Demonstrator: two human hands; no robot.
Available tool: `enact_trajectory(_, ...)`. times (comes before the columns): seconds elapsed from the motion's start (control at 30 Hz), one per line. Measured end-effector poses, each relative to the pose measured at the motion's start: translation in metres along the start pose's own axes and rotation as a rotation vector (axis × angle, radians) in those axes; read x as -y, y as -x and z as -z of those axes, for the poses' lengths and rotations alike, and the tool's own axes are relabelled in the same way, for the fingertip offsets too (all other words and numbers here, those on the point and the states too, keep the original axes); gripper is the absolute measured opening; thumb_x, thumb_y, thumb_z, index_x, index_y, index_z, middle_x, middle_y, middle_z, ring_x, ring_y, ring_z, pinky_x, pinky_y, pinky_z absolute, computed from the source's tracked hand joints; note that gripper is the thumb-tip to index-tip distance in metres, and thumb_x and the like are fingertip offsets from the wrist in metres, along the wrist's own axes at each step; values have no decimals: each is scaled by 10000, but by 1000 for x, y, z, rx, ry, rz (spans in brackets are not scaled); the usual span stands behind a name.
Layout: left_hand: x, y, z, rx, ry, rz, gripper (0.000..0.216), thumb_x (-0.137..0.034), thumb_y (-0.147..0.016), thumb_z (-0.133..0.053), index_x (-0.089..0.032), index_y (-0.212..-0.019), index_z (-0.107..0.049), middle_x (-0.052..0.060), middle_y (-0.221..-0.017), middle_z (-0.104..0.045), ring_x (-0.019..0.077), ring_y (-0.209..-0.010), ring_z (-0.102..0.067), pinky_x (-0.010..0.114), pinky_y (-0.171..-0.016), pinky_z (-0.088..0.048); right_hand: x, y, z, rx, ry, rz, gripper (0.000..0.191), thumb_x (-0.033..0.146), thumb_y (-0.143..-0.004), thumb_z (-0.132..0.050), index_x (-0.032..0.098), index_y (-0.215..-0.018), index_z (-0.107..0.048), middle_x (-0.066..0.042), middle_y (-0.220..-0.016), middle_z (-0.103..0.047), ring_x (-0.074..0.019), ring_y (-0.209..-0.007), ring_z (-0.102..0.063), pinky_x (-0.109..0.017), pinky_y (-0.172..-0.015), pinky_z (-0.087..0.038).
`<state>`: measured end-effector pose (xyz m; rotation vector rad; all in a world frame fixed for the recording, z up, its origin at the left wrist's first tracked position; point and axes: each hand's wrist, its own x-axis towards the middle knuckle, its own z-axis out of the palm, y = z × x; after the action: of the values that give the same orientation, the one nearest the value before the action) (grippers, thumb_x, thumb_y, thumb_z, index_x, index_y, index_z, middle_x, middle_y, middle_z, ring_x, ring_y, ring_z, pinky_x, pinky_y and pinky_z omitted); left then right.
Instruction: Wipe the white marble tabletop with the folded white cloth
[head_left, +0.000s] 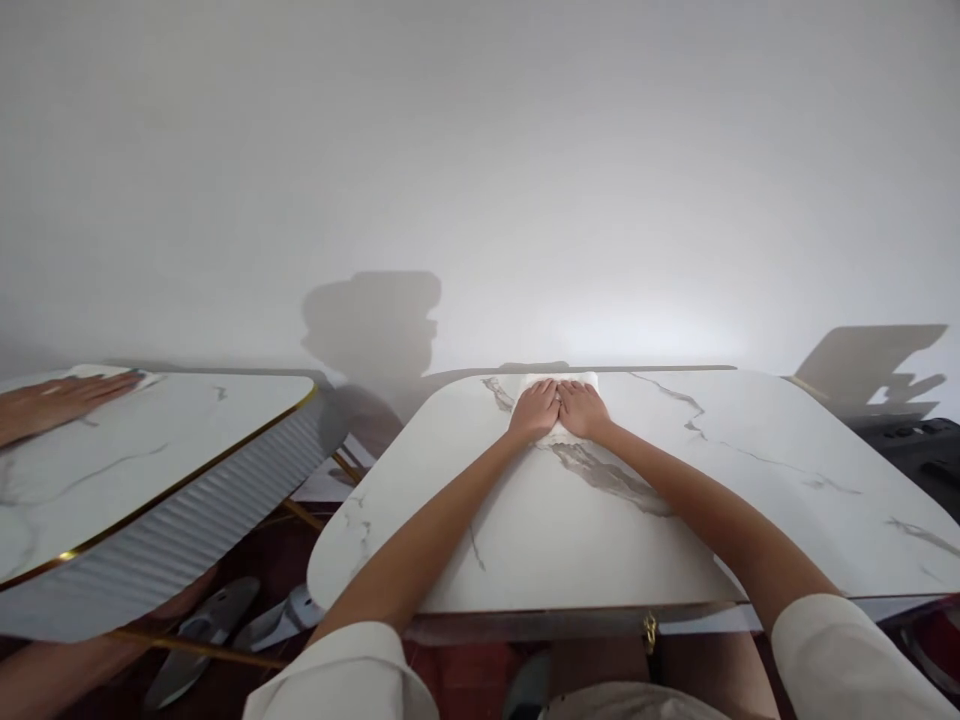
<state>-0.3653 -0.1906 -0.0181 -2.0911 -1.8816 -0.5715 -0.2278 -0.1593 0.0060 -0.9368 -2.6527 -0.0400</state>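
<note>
My left hand and my right hand lie side by side, palms down and fingers stretched flat, on a folded white cloth at the far side of a white marble table. Both hands press on the cloth, and most of it is hidden beneath them. Both my arms reach straight forward across the tabletop.
A second marble table with a gold edge stands at the left, where another person's hand rests flat on a white cloth. A plain white wall rises behind. Dark equipment sits at the right. Grey slippers lie on the reddish floor.
</note>
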Motion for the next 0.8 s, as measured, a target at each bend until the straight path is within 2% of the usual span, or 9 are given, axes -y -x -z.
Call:
enact_trajectory(0.13,-10,46,18,-1,-11,-23,437,-161,-897,-321,-144,-1289,-514,143,-1343,-543,252,-1305,-441,492,-1094,-345,28,34,8,15,-32,48,488,215,-943,-326,35,-1385,-428,-169,-1434,-456,-266,-1314,-392,-401,-1077,-274)
enact_trajectory(0.23,-27,84,36,42,-42,-5,447,-184,-910,-297,-124,-1297,-513,149,-1379,-515,260,-1346,-396,496,-1111,-322,49,64,11,-6,-54,94,498,196,-927,-337,14,-1380,-435,-185,-1428,-458,-294,-1312,-391,-430,-1081,-271)
enact_trajectory(0.37,-63,130,60,112,-54,142,485,-214,-926,-264,-99,-1362,-442,146,-1437,-458,234,-1369,-369,455,-1139,-288,68,110,19,-62,-99,176,503,188,-909,-362,0,-1368,-452,-204,-1407,-476,-317,-1299,-408,-464,-1085,-273)
enact_trajectory(0.5,-109,161,75,166,-46,251,519,-239,-919,-271,-93,-1402,-392,138,-1487,-393,234,-1397,-318,441,-1152,-256,69,156,35,-46,-136,215,514,198,-898,-380,9,-1369,-459,-190,-1410,-479,-327,-1296,-415,-478,-1082,-294)
enact_trajectory(0.67,-167,166,80,265,37,323,576,-247,-885,-311,-112,-1443,-340,112,-1533,-312,246,-1429,-244,435,-1160,-228,44,205,52,-49,-159,213,527,184,-879,-381,22,-1374,-464,-165,-1421,-476,-306,-1320,-402,-466,-1100,-289)
enact_trajectory(0.8,-195,136,75,326,116,339,603,-239,-862,-332,-106,-1451,-331,98,-1546,-287,238,-1441,-212,409,-1171,-208,8,212,59,-42,-156,163,534,174,-868,-368,28,-1371,-471,-161,-1416,-483,-285,-1324,-407,-456,-1107,-284)
